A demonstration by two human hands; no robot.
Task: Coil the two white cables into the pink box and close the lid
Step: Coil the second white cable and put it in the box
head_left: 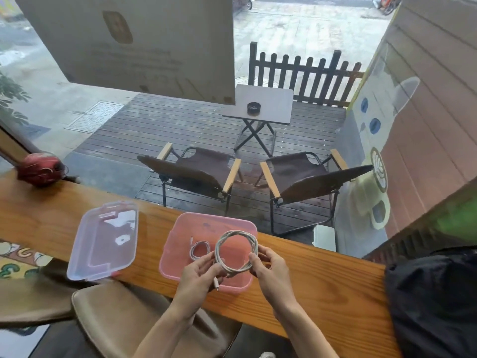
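An open pink box sits on the wooden counter in front of me. Inside it, at the left, lies a small coiled white cable. Just above the box both hands hold a larger white cable wound into a round coil. My left hand grips the coil's lower left side, and my right hand pinches its lower right side. A plug end of this cable dangles below my left fingers. The clear lid lies flat on the counter, left of the box.
The wooden counter runs along a window. A dark bag rests at the right end, a red round object at the far left. A padded stool stands below the counter. Outside are chairs and a small table.
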